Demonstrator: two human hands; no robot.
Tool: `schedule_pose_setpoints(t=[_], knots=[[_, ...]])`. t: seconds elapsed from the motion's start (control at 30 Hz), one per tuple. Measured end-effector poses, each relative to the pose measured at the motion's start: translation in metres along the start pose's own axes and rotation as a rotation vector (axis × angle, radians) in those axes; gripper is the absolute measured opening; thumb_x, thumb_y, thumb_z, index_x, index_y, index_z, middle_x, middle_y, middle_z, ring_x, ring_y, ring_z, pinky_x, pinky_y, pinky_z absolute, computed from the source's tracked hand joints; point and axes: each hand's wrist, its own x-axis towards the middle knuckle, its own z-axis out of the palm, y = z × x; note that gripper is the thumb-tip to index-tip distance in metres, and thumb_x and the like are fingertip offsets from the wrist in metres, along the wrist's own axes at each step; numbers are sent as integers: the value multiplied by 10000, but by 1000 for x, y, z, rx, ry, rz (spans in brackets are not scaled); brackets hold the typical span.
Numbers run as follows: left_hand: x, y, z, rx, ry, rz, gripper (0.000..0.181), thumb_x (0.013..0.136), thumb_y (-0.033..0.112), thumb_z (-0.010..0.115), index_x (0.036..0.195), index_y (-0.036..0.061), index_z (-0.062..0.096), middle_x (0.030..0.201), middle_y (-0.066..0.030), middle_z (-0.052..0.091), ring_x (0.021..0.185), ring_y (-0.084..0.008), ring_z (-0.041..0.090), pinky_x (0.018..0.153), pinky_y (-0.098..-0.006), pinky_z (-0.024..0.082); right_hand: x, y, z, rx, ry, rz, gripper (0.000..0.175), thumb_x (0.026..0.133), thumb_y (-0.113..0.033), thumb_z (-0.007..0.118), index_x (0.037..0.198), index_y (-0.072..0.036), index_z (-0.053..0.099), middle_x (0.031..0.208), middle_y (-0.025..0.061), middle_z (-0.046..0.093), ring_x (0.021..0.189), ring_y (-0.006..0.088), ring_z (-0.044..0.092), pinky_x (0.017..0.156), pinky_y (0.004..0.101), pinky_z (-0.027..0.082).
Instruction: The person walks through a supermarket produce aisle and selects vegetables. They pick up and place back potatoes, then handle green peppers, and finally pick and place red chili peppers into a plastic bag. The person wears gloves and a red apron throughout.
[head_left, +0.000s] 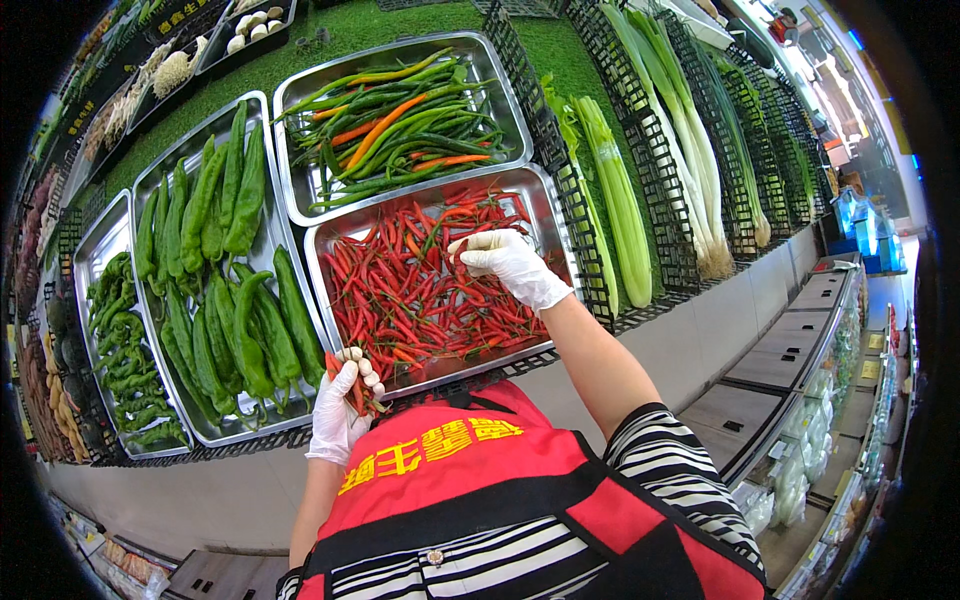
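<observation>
My left hand (341, 409), in a thin white glove, is closed around several red chili peppers (358, 390) at the near left corner of a metal tray (442, 381). Small red chilies (397, 300) with green stems are spread over that tray, with bare metal showing in places. Over its right half is my right hand (499, 262), gloved the same way. Its thumb and fingertips are pinched together on a small red chili (458, 249), mostly covered by the fingers.
Behind stands a tray of long green and orange chilies (397, 127). To the left are trays of large green peppers (217, 300) and wrinkled green peppers (127, 345). Black plastic grid dividers (559, 165) border celery (619, 202) and leeks (686, 142) on the right.
</observation>
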Motion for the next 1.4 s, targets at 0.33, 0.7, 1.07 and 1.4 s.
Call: schedule_pose_setpoints(t=[0.33, 0.7, 1.07, 1.4], knots=[[3, 0, 1, 14, 3, -10, 170, 956, 124, 609, 1101, 54, 553, 921, -53, 618, 783, -178, 620, 724, -344, 588, -4, -9, 4, 219, -125, 2, 155, 892, -119, 690, 1018, -28, 683, 937, 16, 661, 751, 86, 600, 739, 246, 520], [2, -1, 3, -1, 20, -13, 171, 957, 121, 606, 1105, 56, 552, 924, -52, 615, 781, -173, 614, 718, -337, 582, -10, -26, 23, 304, -102, 16, 241, 860, -120, 727, 1074, -69, 630, 925, 29, 685, 773, 115, 658, 724, 275, 557], [2, 0, 2, 56, -15, -5, 167, 972, 143, 588, 1124, 77, 564, 927, -47, 591, 804, -162, 593, 739, -320, 574, -19, -35, 35, 386, -221, -53, 126, 912, -161, 687, 944, -42, 664, 783, 41, 685, 681, 132, 679, 661, 280, 568], [2, 0, 4, 53, 24, 15, 164, 959, 126, 604, 1100, 60, 552, 914, -48, 605, 779, -169, 601, 720, -329, 565, -24, -37, 41, 405, -224, -53, 153, 916, -141, 673, 996, -17, 632, 834, 55, 679, 674, 133, 674, 647, 276, 558]])
